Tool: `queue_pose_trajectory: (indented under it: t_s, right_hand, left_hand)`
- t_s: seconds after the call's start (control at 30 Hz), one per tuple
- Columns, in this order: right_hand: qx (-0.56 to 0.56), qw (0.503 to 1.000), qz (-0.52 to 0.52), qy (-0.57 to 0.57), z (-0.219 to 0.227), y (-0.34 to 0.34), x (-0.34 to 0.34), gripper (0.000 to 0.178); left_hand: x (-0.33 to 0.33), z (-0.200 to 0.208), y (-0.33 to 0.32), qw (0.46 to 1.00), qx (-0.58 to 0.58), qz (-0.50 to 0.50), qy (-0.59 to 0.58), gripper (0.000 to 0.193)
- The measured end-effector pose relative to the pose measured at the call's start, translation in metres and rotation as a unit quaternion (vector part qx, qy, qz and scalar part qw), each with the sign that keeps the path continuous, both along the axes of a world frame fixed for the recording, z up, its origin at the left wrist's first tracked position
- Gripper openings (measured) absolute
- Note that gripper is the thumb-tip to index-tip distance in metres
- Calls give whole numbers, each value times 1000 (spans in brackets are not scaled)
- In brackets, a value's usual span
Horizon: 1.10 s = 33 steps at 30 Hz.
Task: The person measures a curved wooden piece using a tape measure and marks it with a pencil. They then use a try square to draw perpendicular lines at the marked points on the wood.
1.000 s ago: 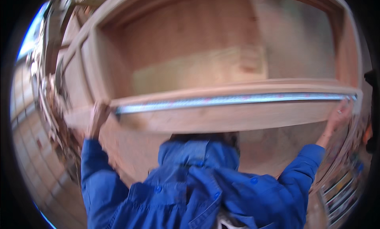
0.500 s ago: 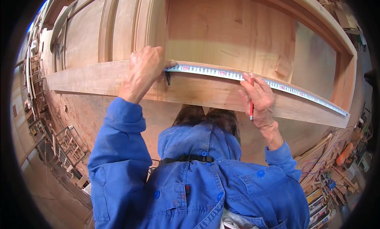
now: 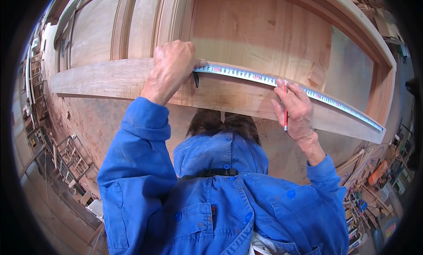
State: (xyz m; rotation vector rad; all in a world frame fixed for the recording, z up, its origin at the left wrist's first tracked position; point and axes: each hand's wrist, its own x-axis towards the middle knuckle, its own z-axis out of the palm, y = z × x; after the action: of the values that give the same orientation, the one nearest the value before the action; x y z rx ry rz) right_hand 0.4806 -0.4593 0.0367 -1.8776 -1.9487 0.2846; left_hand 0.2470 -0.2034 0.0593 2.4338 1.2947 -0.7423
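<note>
A board [image 3: 233, 94] lay before me, a tape measure [image 3: 251, 76] stretched along it. My left hand [image 3: 174, 67] was curled around the tape's left end; my right hand [image 3: 297, 111], half closed, held a red pencil [image 3: 286, 116] at the tape's edge.

Two bare hands by my count: left hand [image 3: 176, 67] at 11 o'clock, right hand [image 3: 297, 111] near 3. One tape measure [image 3: 240, 73], 12 round to 3. One red pencil [image 3: 286, 111], near 3. One long board [image 3: 238, 95], past 9 over to 3. Two blue sleeves: left sleeve [image 3: 132, 167] at 8, right sleeve [image 3: 326, 175] at 4. One dark belt [image 3: 216, 172] at 6. Blue buttons [image 3: 291, 194]: five I can pick out, between 4 and 7. One orange object [image 3: 377, 172], past 3. Scrap timber [image 3: 372, 197] near 4: too jumbled to count.
</note>
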Motion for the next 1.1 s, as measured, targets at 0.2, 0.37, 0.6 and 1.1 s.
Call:
queue_pose_trajectory:
  t_s: [0.2, 0.37, 0.6, 1.1]
  right_hand:
    - [-52, 998, 16, -21, 15, 14, -5, 37]
    - [-105, 994, -11, -32, 15, 0, -12, 42]
    - [-224, 972, -63, -44, 30, 7, -24, 23]
    - [-312, 933, -169, 58, 20, -13, -2, 15]
  left_hand:
    - [-21, -12, -11, 994, 34, -19, -100, 37]
    - [-37, -21, -15, 971, 96, -50, -213, 17]
    - [-226, 22, 103, 988, -57, -15, -145, 60]
    - [-696, 27, 407, 988, 39, 152, 11, 36]
